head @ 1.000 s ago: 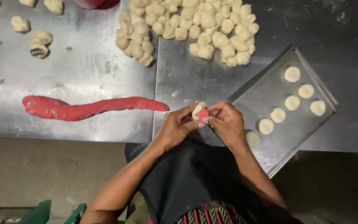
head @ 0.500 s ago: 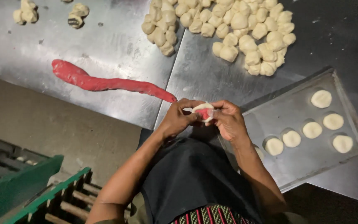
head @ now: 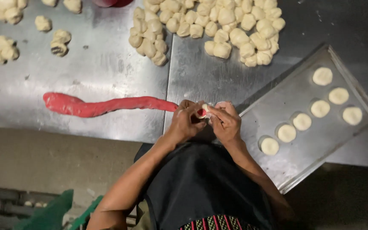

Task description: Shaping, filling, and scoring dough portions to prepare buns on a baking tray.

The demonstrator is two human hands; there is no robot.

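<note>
Between the two hands, at the near edge of the steel table (head: 107,76), sits a small dough piece (head: 204,110) with a red spot of filling showing at its left side. The left hand (head: 187,121) and the right hand (head: 225,121) are pressed together around it, fingers pinched on the dough, so most of the piece is hidden and its shape is hard to make out; it seems to be folded partly closed. Just left of the left hand, a long red roll of filling (head: 107,105) lies on the table, its near end almost touching the knuckles. Right of the right hand lies a tilted metal tray (head: 303,162) carrying seven flat pale rounds (head: 302,121); its near corner is partly covered by the right forearm. Beyond the hands a heap of dough lumps (head: 218,30) is cut off by the top edge, as are smaller clusters (head: 5,47) far to the left.
</note>
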